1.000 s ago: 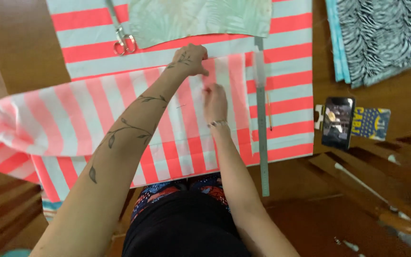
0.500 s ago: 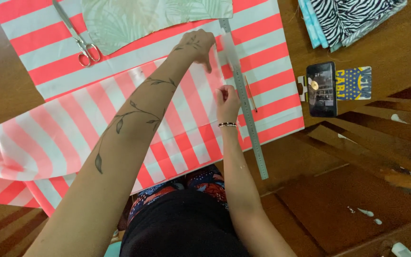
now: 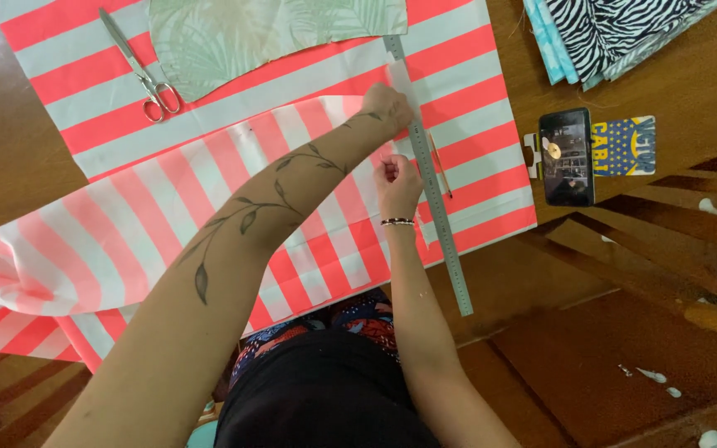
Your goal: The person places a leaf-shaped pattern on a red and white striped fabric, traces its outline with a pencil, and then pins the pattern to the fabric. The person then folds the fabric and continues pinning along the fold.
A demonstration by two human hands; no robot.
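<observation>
At twelve o'clock on the wooden table (image 3: 674,91), my left hand (image 3: 387,106) presses flat on the folded striped fabric (image 3: 209,207) beside the metal ruler (image 3: 437,207); my right hand (image 3: 396,178) pinches its edge. Aligning looks underway; scissors (image 3: 139,66) lie untouched at ten o'clock.

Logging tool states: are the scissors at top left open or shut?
Shut. The scissors lie flat on the striped fabric, blades together in one thin line, handle loops side by side, away from both hands.
</observation>
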